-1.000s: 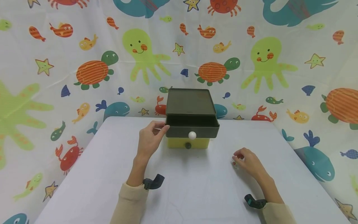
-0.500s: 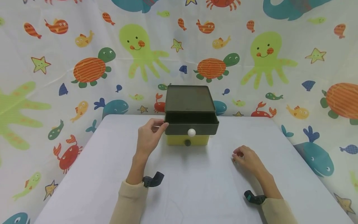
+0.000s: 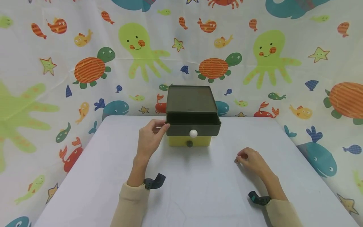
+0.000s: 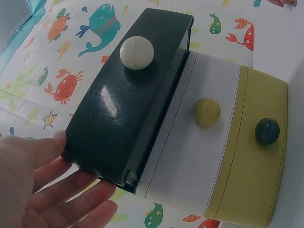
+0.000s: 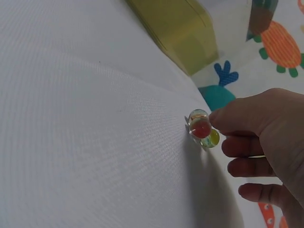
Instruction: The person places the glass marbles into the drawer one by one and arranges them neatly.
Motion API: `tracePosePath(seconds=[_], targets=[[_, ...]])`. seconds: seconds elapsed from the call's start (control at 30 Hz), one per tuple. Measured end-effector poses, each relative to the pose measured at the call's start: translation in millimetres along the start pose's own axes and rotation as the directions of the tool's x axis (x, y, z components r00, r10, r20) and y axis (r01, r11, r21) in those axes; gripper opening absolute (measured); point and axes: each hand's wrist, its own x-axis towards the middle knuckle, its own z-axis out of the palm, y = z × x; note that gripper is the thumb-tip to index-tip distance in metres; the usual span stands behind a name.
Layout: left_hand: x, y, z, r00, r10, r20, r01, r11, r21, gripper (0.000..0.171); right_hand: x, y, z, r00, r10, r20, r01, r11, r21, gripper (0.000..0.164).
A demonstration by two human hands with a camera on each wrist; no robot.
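A small drawer cabinet stands near the back of the table; its dark green top drawer [image 3: 181, 130] is pulled out and bears a white knob [image 3: 193, 133]. With thumb and fingers at the drawer's left side, my left hand [image 3: 149, 135] holds its front corner. Several clear glass marbles [image 5: 200, 127], one red inside and another yellow, sit clustered at the fingertips of my right hand [image 3: 251, 160]. The thumb reaches the marbles' edge while the other fingers curl beneath; I cannot tell whether a marble is pinched.
Below the open drawer come a white drawer [image 4: 192, 137] with a yellow knob and a yellow drawer [image 4: 249, 142] with a dark green knob. A white cloth covers the table [image 3: 198, 189]. Behind hangs a curtain [image 3: 181, 72] printed with sea animals.
The head view has tilted slightly, shifting the scene upward. My left hand keeps its hold on the drawer. My right hand stays by the marbles, its fingertips a little closer over them.
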Motion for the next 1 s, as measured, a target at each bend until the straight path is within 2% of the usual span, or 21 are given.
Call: tracePosePath(seconds=[0.6,1.0], targets=[[1.0,1.5,-2.0,0.999,-0.029,0.013,0.029,1.000,-0.004,0.036,-3.0,1.8,-1.2,0.989,0.115,0.096,-0.116,0.993,0.007,0.021],[3.9,0.7,-4.5,1.000,-0.020,0.014,0.020,1.000,-0.010,0.036,-3.6,2.6,-4.1,0.989,0.107,0.099,-0.110,0.994,0.015,0.025]])
